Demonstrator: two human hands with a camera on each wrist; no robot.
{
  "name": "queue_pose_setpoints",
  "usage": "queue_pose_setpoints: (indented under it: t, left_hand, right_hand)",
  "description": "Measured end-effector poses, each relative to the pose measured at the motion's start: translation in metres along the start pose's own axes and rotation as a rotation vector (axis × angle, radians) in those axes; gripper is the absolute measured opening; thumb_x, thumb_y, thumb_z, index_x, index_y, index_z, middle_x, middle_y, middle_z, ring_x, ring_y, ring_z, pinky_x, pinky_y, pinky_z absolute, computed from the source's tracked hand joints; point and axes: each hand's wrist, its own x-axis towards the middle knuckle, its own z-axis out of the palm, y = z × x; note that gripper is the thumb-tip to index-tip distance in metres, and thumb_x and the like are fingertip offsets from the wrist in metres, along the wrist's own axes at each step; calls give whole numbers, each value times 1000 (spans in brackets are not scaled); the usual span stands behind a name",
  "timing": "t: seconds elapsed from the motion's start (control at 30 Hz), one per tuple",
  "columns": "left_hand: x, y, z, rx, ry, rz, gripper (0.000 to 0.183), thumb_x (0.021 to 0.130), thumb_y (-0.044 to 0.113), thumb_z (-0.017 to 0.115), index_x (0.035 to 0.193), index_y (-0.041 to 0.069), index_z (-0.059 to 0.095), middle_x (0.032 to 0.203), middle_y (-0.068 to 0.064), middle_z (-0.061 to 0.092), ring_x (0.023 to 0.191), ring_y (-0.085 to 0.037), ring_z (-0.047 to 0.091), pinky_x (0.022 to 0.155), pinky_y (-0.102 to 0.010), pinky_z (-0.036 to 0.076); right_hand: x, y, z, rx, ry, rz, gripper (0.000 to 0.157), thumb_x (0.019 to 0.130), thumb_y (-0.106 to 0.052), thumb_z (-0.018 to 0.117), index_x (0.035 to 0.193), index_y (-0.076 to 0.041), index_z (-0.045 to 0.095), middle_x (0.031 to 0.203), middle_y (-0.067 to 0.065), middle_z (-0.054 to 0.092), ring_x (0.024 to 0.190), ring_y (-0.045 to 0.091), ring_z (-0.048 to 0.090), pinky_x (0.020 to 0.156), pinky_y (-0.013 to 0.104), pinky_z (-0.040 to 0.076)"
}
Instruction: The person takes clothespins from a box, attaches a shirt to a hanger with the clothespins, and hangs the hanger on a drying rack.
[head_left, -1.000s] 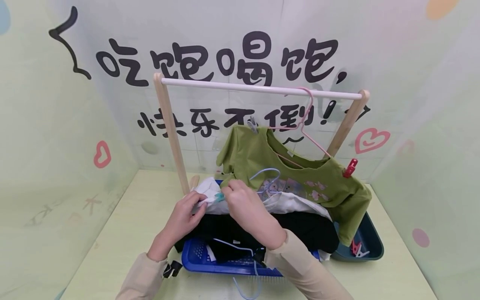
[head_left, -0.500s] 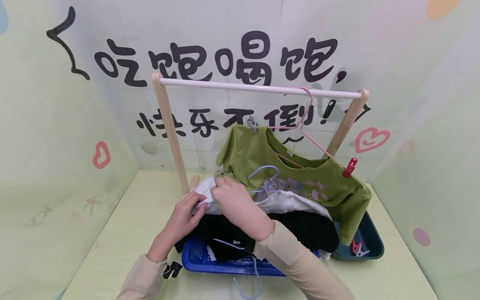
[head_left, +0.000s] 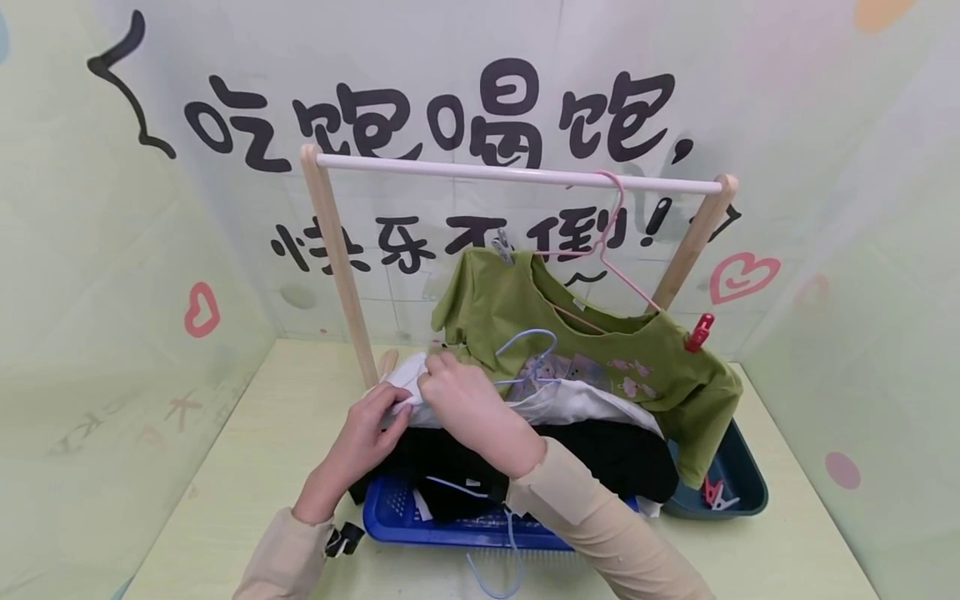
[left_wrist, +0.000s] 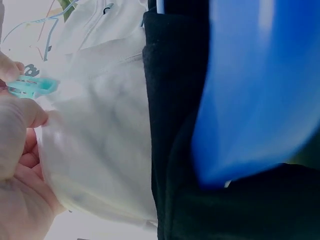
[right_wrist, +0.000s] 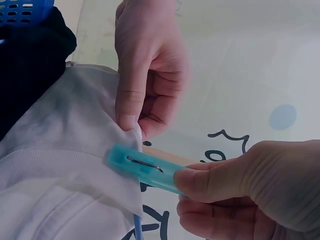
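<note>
A white garment (left_wrist: 100,125) lies over the basket, with a blue hanger (head_left: 556,346) rising from its middle. My left hand (head_left: 367,429) pinches the garment's edge between thumb and fingers. Close beside it, my right hand (head_left: 472,408) grips the handle end of a teal clothespin (right_wrist: 145,167) between thumb and fingers. In the right wrist view the clothespin's front end lies over the garment's ribbed edge, near a blue hanger end (right_wrist: 138,227). The head view hides the clothespin behind the right hand.
Behind, a green shirt (head_left: 487,300) hangs by a pink hanger (head_left: 611,217) from the rack's white bar (head_left: 450,170). A black garment (head_left: 600,458) lies in front, over a blue basket (head_left: 386,529). A dark green bin (head_left: 750,496) with clothespins stands at right.
My right hand has moved left with the teal clothespin, closer to the left hand, and now covers it in the head view. The left hand has stayed in place.
</note>
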Motion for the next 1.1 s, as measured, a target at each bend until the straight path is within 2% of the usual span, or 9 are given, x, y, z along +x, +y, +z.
queue_pose_setpoints:
  t: [0.1, 0.33, 0.5, 0.6, 0.77, 0.9, 1.1]
  left_hand:
    - [0, -1, 0, 0, 0, 2, 19, 73, -13, 65, 87, -1, 60, 80, -5, 58, 71, -14, 53, 64, -22, 44]
    - [-1, -1, 0, -9, 1, 10, 20, 72, -13, 65, 86, 0, 60, 80, -4, 57, 71, -14, 53, 65, -23, 44]
    - [-2, -2, 0, -11, -4, 9, 20, 72, -13, 65, 87, 0, 60, 81, -3, 57, 71, -14, 53, 65, -22, 43]
    - [-2, -2, -1, -12, -10, 13, 21, 72, -13, 65, 87, -1, 60, 81, -4, 57, 71, -13, 52, 64, -22, 43]
    - [-1, -1, -2, -9, -12, 20, 19, 72, -12, 65, 87, -1, 60, 80, -4, 57, 70, -14, 52, 64, -23, 43]
    - [0, -1, -1, -10, -5, 25, 18, 72, -12, 64, 86, -1, 60, 80, -5, 57, 71, -15, 52, 65, -25, 43]
    - [-1, -4, -1, -21, 2, 23, 20, 72, -13, 64, 86, -1, 60, 80, -4, 57, 70, -14, 52, 65, -24, 43]
  right_hand:
    - [-1, 1, 1, 27, -20, 12, 6, 77, -5, 68, 80, -10, 69, 83, 4, 58, 76, 17, 56, 50, 27, 49]
    - [-4, 2, 2, 109, -61, 29, 16, 73, -5, 71, 88, -7, 67, 90, 5, 57, 82, 18, 55, 56, 27, 50]
    - [-8, 4, 5, 156, -5, 32, 25, 73, -4, 71, 98, -5, 66, 97, 7, 58, 90, 20, 56, 61, 26, 51]
    - [-15, 7, 6, 250, 70, 37, 31, 74, -2, 71, 105, -2, 64, 103, 9, 58, 97, 22, 56, 71, 27, 52]
    - [-41, 20, 3, 438, 192, 41, 35, 74, 3, 73, 108, 1, 64, 104, 12, 59, 97, 24, 58, 76, 29, 51]
    - [-71, 34, 1, 481, 253, 67, 36, 72, 2, 76, 106, 1, 65, 102, 11, 59, 92, 23, 59, 72, 29, 52]
    - [-113, 53, 0, 491, 332, 161, 40, 66, 4, 80, 103, 1, 65, 100, 12, 60, 90, 25, 61, 71, 33, 53]
